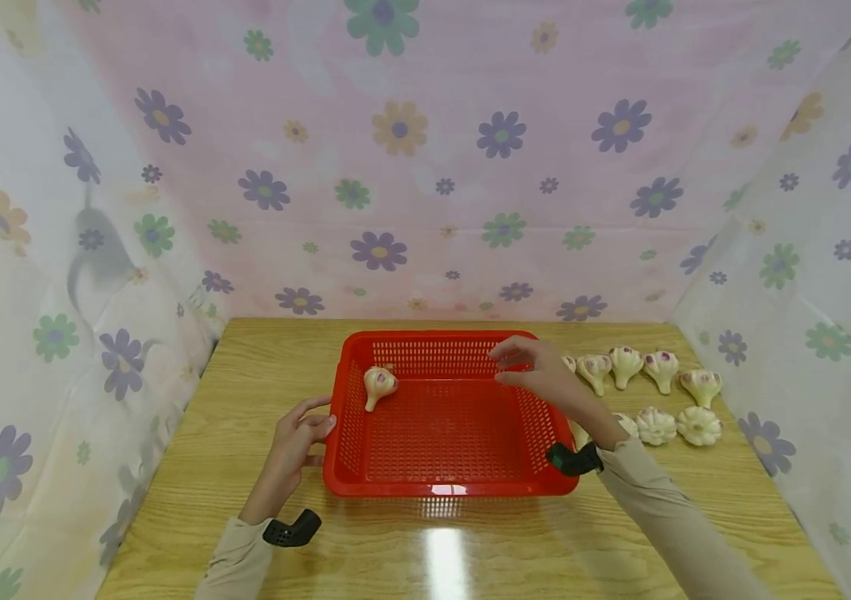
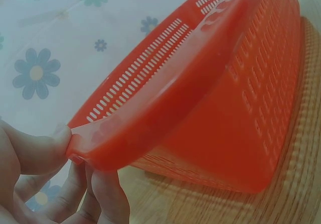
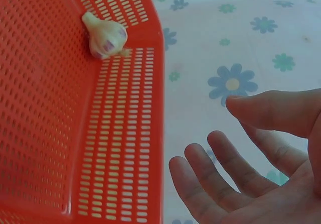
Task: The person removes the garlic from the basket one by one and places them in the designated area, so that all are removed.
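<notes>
A red plastic basket (image 1: 440, 490) with slotted walls stands on the wooden table. My left hand (image 1: 295, 442) pinches its left rim, thumb on top and fingers beneath, as the left wrist view shows. One garlic bulb (image 1: 380, 385) lies inside, at the left back corner; the right wrist view shows the same garlic bulb (image 3: 106, 37) against the wall. Above the basket's right back corner hovers my right hand (image 1: 538, 367), its fingers loosely bent and apart, nothing between them.
Several garlic bulbs (image 1: 661, 371) lie in two rows on the table right of the basket; my right forearm partly covers some. Wood tabletop (image 1: 267, 358) shows around the basket. Flowered cloth (image 1: 440, 208) hangs behind and at both sides.
</notes>
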Tool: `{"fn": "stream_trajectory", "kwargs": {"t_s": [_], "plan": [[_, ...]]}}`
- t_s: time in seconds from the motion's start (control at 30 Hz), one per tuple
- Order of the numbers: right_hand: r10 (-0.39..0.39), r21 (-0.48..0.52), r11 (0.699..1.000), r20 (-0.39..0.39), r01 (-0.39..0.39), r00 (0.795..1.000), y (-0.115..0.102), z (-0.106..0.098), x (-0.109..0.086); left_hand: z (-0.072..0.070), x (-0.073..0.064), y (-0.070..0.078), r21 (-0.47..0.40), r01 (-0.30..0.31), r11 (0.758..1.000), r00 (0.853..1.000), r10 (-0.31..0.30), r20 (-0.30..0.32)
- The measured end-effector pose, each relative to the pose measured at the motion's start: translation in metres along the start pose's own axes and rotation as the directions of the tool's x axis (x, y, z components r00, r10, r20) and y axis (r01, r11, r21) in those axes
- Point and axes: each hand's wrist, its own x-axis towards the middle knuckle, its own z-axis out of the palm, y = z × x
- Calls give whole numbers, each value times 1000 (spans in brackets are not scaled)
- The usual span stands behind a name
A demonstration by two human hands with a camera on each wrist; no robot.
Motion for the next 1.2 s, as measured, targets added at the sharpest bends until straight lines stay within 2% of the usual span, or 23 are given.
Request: {"fn": "stream_trajectory", "kwargs": {"t_s": [0.23,0.53,0.87,1.0,1.2], "plan": [[3,29,1000,65,-5,998,1,21,16,0,-3,5,4,15,1000,1000,-15,9],[16,30,999,101,-19,995,5,49,37,0,-1,2,-6,4,1000,1000,-4,5],[128,86,987,120,-138,985,2,82,58,-1,-2,2,-4,7,1000,1000,-7,-7],[183,135,971,116,-197,976,4,97,69,0,-2,2,-10,10,1000,1000,-10,-4],[282,156,944,87,-292,956,10,118,89,0,-2,2,-12,8,1000,1000,-8,-4]]}}
